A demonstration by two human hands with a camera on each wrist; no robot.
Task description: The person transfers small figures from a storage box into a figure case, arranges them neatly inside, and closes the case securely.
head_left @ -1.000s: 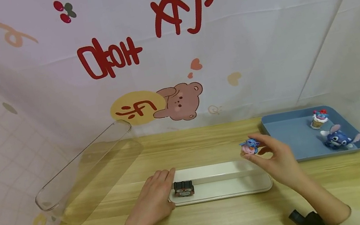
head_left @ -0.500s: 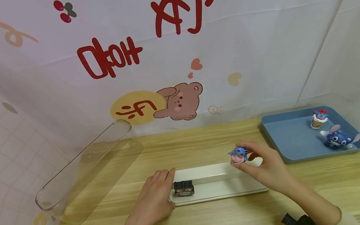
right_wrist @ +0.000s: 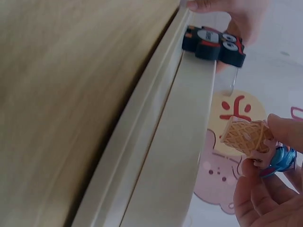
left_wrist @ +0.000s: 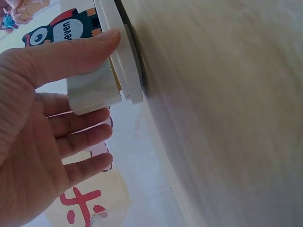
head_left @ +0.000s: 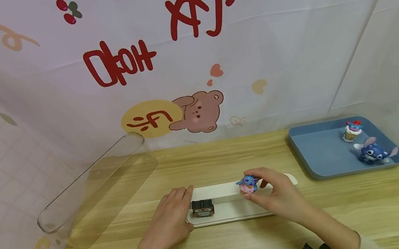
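Observation:
My left hand (head_left: 172, 216) grips the left end of a long white stepped display base (head_left: 235, 214) on the table. In the left wrist view its thumb (left_wrist: 78, 54) lies at the front edge, and the fingers are behind the step. A dark owl-like figure (head_left: 203, 208) with big eyes stands on the base beside that hand. My right hand (head_left: 282, 194) pinches a small blue figurine (head_left: 248, 184) with sunglasses, between thumb and fingers, above the middle of the base. The right wrist view shows its waffle-cone bottom (right_wrist: 246, 136), raised off the base.
A blue tray (head_left: 320, 152) at the right holds a cone figurine (head_left: 352, 131) with a red top and a big-eared blue figurine (head_left: 374, 151). A long clear plastic cover (head_left: 96, 196) stands at the left. Behind the table hangs a printed white cloth (head_left: 280, 39).
My right hand has carried the blue figurine left and down, from over the right end of the base to its middle. The left hand has stayed on the base.

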